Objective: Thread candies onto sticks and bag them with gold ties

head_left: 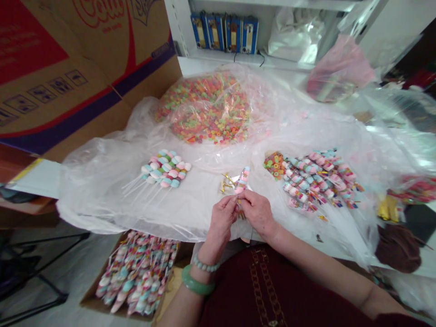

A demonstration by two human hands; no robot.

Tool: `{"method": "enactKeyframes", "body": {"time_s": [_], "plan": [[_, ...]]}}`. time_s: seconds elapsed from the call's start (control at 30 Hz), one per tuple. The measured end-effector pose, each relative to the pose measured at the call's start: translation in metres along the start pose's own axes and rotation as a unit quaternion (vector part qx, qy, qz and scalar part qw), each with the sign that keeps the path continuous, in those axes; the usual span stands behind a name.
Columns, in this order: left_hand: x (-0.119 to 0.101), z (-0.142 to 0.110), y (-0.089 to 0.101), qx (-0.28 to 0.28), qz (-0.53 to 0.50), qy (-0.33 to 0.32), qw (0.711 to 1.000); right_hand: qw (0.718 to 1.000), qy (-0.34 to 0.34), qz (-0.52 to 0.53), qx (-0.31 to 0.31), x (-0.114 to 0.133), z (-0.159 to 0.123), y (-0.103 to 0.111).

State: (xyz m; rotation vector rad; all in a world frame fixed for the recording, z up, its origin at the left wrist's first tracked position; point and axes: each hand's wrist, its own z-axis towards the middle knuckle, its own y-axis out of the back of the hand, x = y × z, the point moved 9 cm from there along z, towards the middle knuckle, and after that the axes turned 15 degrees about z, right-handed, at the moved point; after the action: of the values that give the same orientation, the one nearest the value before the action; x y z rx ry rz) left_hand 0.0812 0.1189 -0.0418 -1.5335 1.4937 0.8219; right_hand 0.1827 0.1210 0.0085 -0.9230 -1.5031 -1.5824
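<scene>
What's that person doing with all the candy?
A person is holding a pink and white candy stick with both hands, the left hand and the right hand close together on it. Small gold ties lie beside it on a clear plastic sheet. More candy sticks lie in bunches on the sheet, a big heap of colorful ring candies sits farther back, and a cardboard box is full of sticks.

Left hand [221, 220], right hand [258, 212], pinched close together
</scene>
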Motion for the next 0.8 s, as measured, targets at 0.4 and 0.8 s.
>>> {"method": "enactKeyframes", "body": {"time_s": [0.4, 0.8], "plan": [[0.011, -0.006, -0.019, 0.097, -0.009, -0.007, 0.995, 0.995, 0.077, -0.046, -0.032, 0.006, -0.001, 0.006], [0.020, 0.006, -0.003, -0.014, -0.105, 0.043, 0.994, 0.994, 0.030, 0.101, -0.037, -0.001, -0.005, -0.003]]}}
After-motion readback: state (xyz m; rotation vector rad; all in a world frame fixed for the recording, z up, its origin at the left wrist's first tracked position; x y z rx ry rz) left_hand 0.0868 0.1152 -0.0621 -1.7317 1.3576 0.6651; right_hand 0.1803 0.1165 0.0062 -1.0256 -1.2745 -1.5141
